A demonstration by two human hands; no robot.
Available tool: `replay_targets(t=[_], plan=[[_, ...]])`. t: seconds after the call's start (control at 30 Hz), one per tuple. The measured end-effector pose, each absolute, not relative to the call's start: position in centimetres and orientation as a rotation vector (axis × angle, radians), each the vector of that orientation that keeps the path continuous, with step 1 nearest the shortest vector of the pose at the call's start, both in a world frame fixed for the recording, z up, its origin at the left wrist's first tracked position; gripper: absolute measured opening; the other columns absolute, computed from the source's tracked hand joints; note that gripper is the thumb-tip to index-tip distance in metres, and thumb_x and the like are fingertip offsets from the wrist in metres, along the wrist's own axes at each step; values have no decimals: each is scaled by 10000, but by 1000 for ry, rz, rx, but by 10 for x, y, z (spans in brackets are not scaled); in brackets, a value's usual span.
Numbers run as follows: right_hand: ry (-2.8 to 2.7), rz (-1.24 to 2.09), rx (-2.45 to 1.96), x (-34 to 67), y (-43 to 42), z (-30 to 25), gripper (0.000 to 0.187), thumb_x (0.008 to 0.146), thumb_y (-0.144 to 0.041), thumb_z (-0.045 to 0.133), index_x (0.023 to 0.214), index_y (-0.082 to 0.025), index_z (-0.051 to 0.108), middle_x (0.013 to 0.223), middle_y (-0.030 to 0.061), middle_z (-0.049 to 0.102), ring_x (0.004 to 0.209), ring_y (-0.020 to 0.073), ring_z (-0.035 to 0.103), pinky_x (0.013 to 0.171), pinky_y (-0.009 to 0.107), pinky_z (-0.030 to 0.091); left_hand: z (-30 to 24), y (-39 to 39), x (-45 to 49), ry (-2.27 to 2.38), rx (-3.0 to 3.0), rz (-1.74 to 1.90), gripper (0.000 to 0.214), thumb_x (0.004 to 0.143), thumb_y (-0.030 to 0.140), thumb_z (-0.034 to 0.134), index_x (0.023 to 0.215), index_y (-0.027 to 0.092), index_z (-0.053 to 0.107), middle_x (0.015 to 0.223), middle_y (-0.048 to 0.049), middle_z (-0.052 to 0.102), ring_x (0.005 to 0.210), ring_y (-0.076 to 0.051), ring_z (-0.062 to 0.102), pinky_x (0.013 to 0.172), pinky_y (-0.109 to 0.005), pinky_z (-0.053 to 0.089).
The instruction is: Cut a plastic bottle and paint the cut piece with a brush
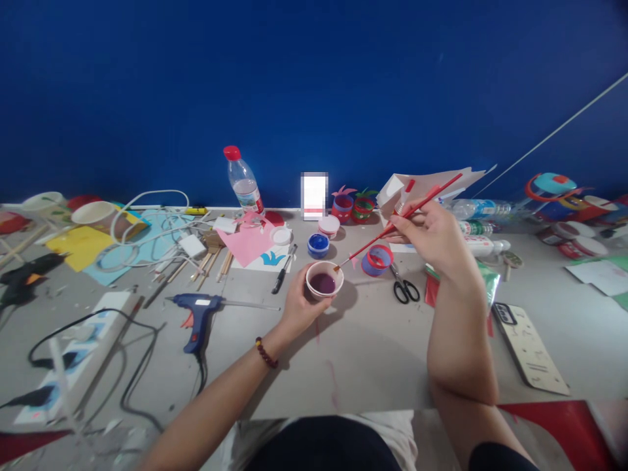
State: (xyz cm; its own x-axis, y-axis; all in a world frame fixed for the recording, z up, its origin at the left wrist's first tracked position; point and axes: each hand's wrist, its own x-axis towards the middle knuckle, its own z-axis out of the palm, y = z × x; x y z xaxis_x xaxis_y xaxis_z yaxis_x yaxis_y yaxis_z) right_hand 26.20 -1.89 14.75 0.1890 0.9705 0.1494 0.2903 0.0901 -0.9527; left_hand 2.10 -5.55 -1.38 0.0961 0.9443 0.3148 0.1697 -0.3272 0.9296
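Observation:
My left hand [299, 304] is wrapped round a white paper cup [324, 296] with dark purple liquid in it. Between the fingers of my right hand [429, 232] is a thin red paintbrush [367, 244], slanting down to the left. Its bristles are at the cup's right rim; whether they touch it I cannot tell. Just behind the cup stands an uncovered jar of blue paint [318, 245], with a white lid [328, 226] beyond it. A red and purple ring-shaped piece [377, 260] sits below the brush, beside black-handled scissors [406, 290].
A blue glue gun [196, 314] and a power strip [81, 360] with cables lie to the left. A red-capped bottle [244, 186] stands at the back. Coloured paper, sticks and a black marker [284, 269] are nearby. At right lie a phone [530, 350] and plastic bottles [478, 209].

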Motion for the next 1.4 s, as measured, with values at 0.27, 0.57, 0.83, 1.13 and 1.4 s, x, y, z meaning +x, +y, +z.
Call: replay_targets(t=[0.27, 0.57, 0.83, 1.13, 1.4], plan=[[-1289, 814, -1416, 264, -20, 150, 345, 753, -434, 808, 893, -251, 552, 752, -13, 684, 742, 230, 763, 739, 419, 687, -9, -56, 21, 1109, 1631, 1304, 664, 732, 316, 807, 1323, 241, 514, 1312, -111, 619, 1216, -291, 617, 1032, -478, 507], [-1291, 782, -1396, 269, -18, 146, 324, 757, -418, 808, 894, -259, 562, 765, -3, 699, 735, 234, 763, 708, 403, 692, -14, -55, 21, 1089, 1603, 1295, 671, 732, 313, 814, 1324, 234, 509, 1304, -106, 617, 1203, -278, 619, 1040, -466, 500], [-1282, 784, -1397, 271, -16, 145, 296, 761, -394, 805, 879, -270, 564, 772, 5, 699, 747, 250, 766, 710, 423, 692, -12, -55, 21, 1101, 1592, 1299, 670, 721, 301, 819, 1318, 235, 521, 1301, -108, 625, 1204, -283, 618, 1033, -466, 505], [-1281, 783, -1391, 273, -19, 146, 324, 765, -410, 807, 907, -259, 558, 771, -8, 694, 744, 229, 764, 710, 387, 692, -10, -56, 21, 1103, 1606, 1300, 668, 719, 298, 818, 1314, 233, 521, 1297, -108, 627, 1194, -282, 625, 1025, -461, 509], [-1255, 798, -1390, 270, -21, 153, 259, 806, -327, 769, 891, -232, 544, 733, -9, 679, 686, 181, 743, 718, 334, 676, -12, -56, 21, 1109, 1599, 1285, 676, 723, 308, 818, 1323, 238, 515, 1306, -108, 619, 1205, -287, 617, 1029, -475, 505]])
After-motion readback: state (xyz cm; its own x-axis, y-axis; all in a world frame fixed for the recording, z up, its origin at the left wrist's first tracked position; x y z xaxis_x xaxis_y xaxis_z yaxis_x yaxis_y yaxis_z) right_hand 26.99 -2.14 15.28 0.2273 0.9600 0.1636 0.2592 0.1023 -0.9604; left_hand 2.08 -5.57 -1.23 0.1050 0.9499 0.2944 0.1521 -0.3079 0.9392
